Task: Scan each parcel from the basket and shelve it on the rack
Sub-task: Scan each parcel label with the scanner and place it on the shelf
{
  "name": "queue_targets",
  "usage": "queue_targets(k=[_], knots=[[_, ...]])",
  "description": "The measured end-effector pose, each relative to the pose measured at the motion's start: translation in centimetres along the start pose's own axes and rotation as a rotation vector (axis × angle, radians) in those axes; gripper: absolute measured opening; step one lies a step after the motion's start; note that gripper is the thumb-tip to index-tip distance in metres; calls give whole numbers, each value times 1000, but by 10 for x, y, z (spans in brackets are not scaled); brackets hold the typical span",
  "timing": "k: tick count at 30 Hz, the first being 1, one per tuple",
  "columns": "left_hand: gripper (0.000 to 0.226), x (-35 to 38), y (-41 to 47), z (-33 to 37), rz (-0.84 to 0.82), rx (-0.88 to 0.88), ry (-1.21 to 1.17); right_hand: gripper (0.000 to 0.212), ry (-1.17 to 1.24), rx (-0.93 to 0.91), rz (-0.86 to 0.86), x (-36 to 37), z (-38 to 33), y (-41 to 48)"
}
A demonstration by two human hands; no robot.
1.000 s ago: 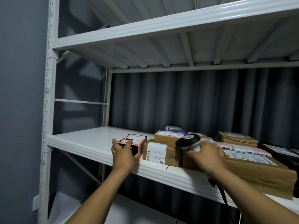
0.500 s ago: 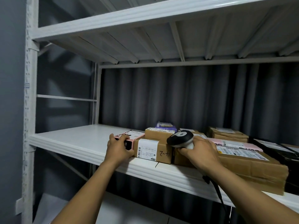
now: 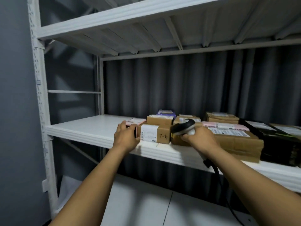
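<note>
Head view: the left hand [image 3: 126, 137] covers the near end of the pink parcel [image 3: 136, 122], fingers curled onto it, so its front face is mostly hidden; the parcel lies on the rack shelf [image 3: 81, 129] just beside a labelled brown carton [image 3: 154, 136]. The right hand [image 3: 201, 138] is clenched round a barcode scanner [image 3: 182, 128], hiding its handle, while a black parcel [image 3: 280, 144] is cut off at the right edge. Compared with a second ago, the left fingers are more bent, and the scanner head sits lower against the cartons.
</note>
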State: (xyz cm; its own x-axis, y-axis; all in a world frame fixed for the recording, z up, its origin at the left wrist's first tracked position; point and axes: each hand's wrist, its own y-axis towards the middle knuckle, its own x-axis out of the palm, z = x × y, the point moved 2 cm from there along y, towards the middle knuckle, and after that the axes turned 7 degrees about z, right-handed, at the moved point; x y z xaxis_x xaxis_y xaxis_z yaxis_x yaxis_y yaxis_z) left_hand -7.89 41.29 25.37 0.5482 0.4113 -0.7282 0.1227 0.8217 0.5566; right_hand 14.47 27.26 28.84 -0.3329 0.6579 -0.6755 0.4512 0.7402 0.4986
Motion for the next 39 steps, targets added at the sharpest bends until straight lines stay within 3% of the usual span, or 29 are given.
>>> queue_targets(k=[4, 8, 20, 31, 36, 39], knots=[[65, -9, -53, 26, -68, 94, 73, 29, 115, 86, -27, -20, 18, -41], [57, 6, -110, 43, -133, 180, 163, 23, 163, 141, -92, -26, 47, -88], [56, 124, -305, 51, -475, 244, 177, 20, 80, 326, -238, -10, 162, -231], [59, 183, -409, -10, -776, 122, 183, 16, 36, 419, -398, 50, 234, -316], [68, 190, -436, -70, -843, -11, 307, 32, -7, 372, -532, 88, 231, -338], [74, 196, -444, -96, -862, -40, 337, 31, 13, 366, -601, 105, 223, -349]])
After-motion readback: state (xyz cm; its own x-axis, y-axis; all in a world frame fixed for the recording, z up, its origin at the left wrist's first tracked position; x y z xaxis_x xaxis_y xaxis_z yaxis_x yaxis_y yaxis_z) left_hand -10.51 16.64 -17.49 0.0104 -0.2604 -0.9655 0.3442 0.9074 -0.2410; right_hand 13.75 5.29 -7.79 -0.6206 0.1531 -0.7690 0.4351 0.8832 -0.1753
